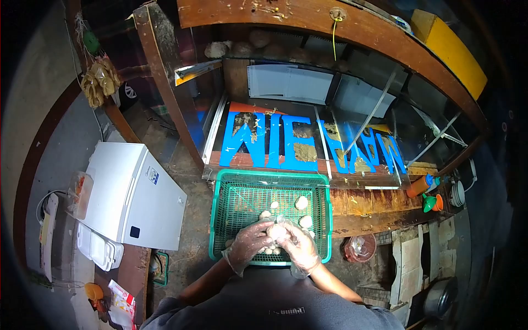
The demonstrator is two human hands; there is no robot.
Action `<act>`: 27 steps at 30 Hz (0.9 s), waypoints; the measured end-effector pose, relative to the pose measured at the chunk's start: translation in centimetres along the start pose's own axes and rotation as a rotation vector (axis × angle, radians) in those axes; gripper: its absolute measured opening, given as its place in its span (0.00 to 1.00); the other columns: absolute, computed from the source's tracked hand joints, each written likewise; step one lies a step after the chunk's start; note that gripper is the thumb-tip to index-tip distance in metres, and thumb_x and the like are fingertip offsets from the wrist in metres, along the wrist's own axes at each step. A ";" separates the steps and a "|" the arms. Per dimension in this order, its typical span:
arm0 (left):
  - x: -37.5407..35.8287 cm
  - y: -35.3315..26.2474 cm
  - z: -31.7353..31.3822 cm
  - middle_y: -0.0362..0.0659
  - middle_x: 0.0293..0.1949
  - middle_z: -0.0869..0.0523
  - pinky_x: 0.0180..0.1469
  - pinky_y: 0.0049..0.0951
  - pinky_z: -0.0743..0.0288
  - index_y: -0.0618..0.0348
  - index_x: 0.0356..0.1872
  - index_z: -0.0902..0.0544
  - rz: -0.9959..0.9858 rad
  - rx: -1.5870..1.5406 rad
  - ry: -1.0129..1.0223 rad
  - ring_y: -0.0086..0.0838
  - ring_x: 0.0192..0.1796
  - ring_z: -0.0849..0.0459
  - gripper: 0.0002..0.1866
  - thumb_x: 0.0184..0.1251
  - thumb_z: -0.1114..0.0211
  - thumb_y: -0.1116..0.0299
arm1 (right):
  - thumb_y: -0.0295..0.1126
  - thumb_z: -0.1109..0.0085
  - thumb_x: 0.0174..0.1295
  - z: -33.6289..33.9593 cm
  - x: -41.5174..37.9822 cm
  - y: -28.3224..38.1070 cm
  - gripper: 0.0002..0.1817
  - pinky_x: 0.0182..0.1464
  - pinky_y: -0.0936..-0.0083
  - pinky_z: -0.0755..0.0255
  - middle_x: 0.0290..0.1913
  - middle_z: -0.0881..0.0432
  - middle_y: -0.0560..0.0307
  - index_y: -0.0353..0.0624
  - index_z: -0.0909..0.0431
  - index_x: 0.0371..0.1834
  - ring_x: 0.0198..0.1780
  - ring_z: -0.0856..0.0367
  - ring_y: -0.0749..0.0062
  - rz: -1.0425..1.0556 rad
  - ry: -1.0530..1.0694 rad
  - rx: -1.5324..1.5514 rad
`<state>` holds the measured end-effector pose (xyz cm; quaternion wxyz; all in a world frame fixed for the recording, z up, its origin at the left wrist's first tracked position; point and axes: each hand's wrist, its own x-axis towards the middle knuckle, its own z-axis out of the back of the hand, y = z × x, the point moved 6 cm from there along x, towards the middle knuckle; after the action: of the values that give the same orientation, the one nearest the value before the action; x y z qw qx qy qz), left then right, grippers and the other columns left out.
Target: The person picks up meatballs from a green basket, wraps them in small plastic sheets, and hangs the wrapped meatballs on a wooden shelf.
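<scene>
Head view: over the green basket (217, 220), our gloved left hand (247, 245) and right hand (297, 245) cup one pale ball (276, 232), which we judge light, soft and slippery, best cradled from below.

dim scene | lit centre | fisheye bend | black vignetted corners

Pale round dough ball (276, 231) held over a green mesh basket (242, 198).
</scene>
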<state>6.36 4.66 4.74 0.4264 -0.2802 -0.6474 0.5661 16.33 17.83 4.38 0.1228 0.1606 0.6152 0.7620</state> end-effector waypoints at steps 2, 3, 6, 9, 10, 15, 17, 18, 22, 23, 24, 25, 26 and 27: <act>-0.2 0.9 0.3 0.54 0.57 0.20 0.56 0.29 0.22 0.70 0.62 0.26 0.186 -0.207 -0.031 0.32 0.55 0.18 0.20 0.72 0.41 0.72 | 0.28 0.36 0.66 -0.7 -0.1 0.8 0.22 0.53 0.76 0.24 0.50 0.16 0.52 0.32 0.25 0.62 0.49 0.17 0.74 -0.105 0.011 0.003; -0.4 1.6 0.2 0.52 0.56 0.19 0.55 0.28 0.22 0.71 0.61 0.26 0.375 -0.412 -0.067 0.31 0.55 0.18 0.20 0.72 0.41 0.73 | 0.28 0.36 0.66 -0.9 -0.1 0.9 0.22 0.53 0.76 0.24 0.50 0.16 0.52 0.32 0.25 0.62 0.49 0.17 0.74 -0.107 0.007 0.003; -0.3 0.8 1.0 0.49 0.54 0.17 0.55 0.27 0.22 0.72 0.61 0.26 0.357 -0.379 -0.042 0.28 0.54 0.17 0.19 0.73 0.42 0.73 | 0.24 0.36 0.61 -1.8 -0.2 0.5 0.25 0.53 0.77 0.24 0.49 0.16 0.53 0.34 0.25 0.63 0.49 0.18 0.76 -0.094 -0.034 0.146; 0.2 0.7 1.6 0.48 0.52 0.15 0.55 0.27 0.22 0.73 0.61 0.25 0.275 -0.325 0.017 0.27 0.53 0.17 0.19 0.74 0.44 0.73 | 0.21 0.36 0.58 -1.8 -0.2 1.2 0.28 0.53 0.76 0.24 0.48 0.16 0.54 0.33 0.26 0.64 0.49 0.19 0.75 -0.056 -0.028 -0.045; 0.2 0.7 1.8 0.48 0.52 0.15 0.55 0.27 0.22 0.73 0.60 0.25 0.259 -0.346 0.008 0.28 0.52 0.17 0.18 0.74 0.44 0.73 | 0.19 0.35 0.56 -1.8 -0.2 0.2 0.29 0.53 0.75 0.24 0.48 0.17 0.55 0.32 0.26 0.64 0.49 0.19 0.74 -0.072 -0.029 -0.048; 0.4 2.0 2.0 0.52 0.52 0.16 0.56 0.29 0.22 0.73 0.64 0.28 0.284 -0.342 0.070 0.31 0.52 0.16 0.21 0.72 0.42 0.76 | 0.26 0.33 0.56 -1.2 0.1 -1.5 0.29 0.60 0.72 0.26 0.56 0.17 0.43 0.32 0.25 0.63 0.57 0.18 0.67 -0.113 -0.117 0.028; 0.3 2.8 2.0 0.53 0.53 0.17 0.56 0.30 0.22 0.73 0.65 0.30 0.308 -0.408 0.066 0.33 0.53 0.16 0.24 0.71 0.40 0.76 | 0.26 0.33 0.56 -1.1 0.1 -1.0 0.29 0.59 0.72 0.26 0.55 0.16 0.44 0.32 0.25 0.63 0.55 0.17 0.67 -0.058 -0.136 0.032; 0.5 2.3 2.0 0.53 0.54 0.17 0.56 0.31 0.22 0.73 0.66 0.30 0.322 -0.406 0.066 0.33 0.54 0.16 0.24 0.71 0.40 0.76 | 0.27 0.31 0.56 -1.3 0.1 -0.4 0.27 0.56 0.72 0.25 0.52 0.16 0.47 0.32 0.24 0.61 0.52 0.17 0.68 -0.067 -0.129 0.014; 0.5 2.8 1.9 0.52 0.56 0.18 0.58 0.31 0.22 0.73 0.66 0.31 0.305 -0.391 0.081 0.33 0.55 0.17 0.24 0.72 0.41 0.75 | 0.28 0.29 0.55 -1.8 0.2 -0.4 0.27 0.54 0.72 0.25 0.49 0.16 0.50 0.33 0.23 0.59 0.49 0.17 0.69 -0.055 -0.127 0.074; 0.4 3.0 1.9 0.52 0.56 0.18 0.58 0.31 0.23 0.73 0.66 0.31 0.315 -0.345 0.080 0.33 0.56 0.17 0.24 0.72 0.41 0.74 | 0.28 0.29 0.55 -1.9 0.2 -0.4 0.26 0.53 0.73 0.25 0.48 0.16 0.52 0.34 0.23 0.58 0.49 0.18 0.70 -0.039 -0.146 0.084; 0.4 3.1 1.8 0.52 0.56 0.18 0.58 0.31 0.23 0.73 0.66 0.31 0.318 -0.348 0.079 0.33 0.56 0.17 0.24 0.72 0.41 0.74 | 0.28 0.28 0.54 -1.9 0.2 -0.3 0.26 0.53 0.73 0.25 0.48 0.17 0.53 0.35 0.23 0.57 0.49 0.18 0.70 -0.023 -0.163 0.093; 0.3 3.0 1.7 0.51 0.57 0.18 0.58 0.31 0.23 0.73 0.65 0.30 0.318 -0.379 0.072 0.32 0.56 0.17 0.23 0.73 0.42 0.74 | 0.28 0.28 0.54 -1.9 0.1 -0.4 0.25 0.52 0.73 0.25 0.47 0.17 0.54 0.36 0.23 0.56 0.49 0.18 0.70 -0.009 -0.181 0.104; 0.3 3.0 1.7 0.51 0.57 0.18 0.58 0.30 0.23 0.73 0.65 0.29 0.319 -0.410 0.064 0.31 0.56 0.18 0.22 0.73 0.42 0.74 | 0.28 0.28 0.54 -1.9 0.1 -0.7 0.25 0.52 0.73 0.25 0.47 0.17 0.54 0.36 0.23 0.56 0.49 0.18 0.70 -0.014 -0.178 0.104; 0.2 3.4 1.7 0.51 0.57 0.18 0.58 0.30 0.23 0.73 0.65 0.29 0.322 -0.413 0.061 0.31 0.56 0.18 0.22 0.73 0.42 0.74 | 0.28 0.27 0.53 -1.9 0.1 -1.2 0.25 0.52 0.73 0.24 0.47 0.18 0.55 0.36 0.23 0.55 0.48 0.18 0.70 -0.057 -0.168 0.121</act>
<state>4.37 4.71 1.48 0.2842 -0.4775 -0.6831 0.4739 15.44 16.40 2.86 0.1857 0.2133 0.6519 0.7036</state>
